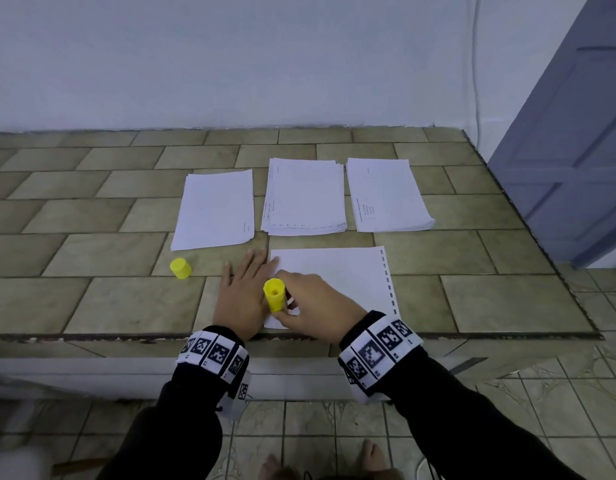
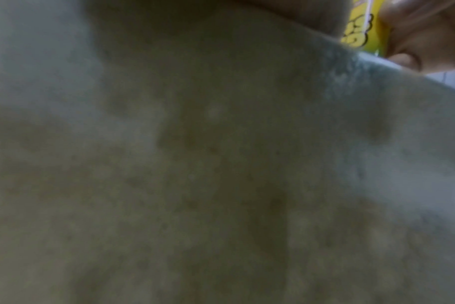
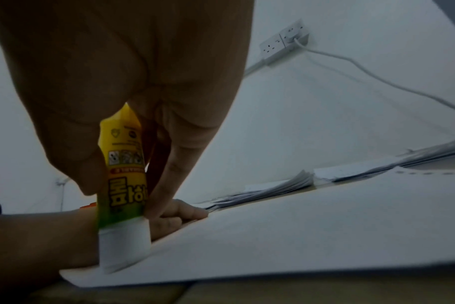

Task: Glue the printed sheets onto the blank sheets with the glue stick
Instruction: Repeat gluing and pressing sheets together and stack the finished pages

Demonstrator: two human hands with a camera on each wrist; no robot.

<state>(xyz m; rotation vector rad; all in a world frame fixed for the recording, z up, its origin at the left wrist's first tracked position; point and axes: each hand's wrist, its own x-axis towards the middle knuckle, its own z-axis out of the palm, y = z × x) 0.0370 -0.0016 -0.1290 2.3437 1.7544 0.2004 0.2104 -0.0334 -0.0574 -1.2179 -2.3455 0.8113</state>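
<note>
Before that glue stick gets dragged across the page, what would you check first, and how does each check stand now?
1. Cap off the glue stick: ok, it lies left on the counter.
2. Right hand grips the stick: ok.
3. Glue tip touches the sheet at its near left corner: ok.
4. Left hand lies flat, steadying the sheet's left edge: ok.
5. Glue already covering the sheet: cannot tell.
6. Three paper stacks clear of the stroke: ok.
</note>
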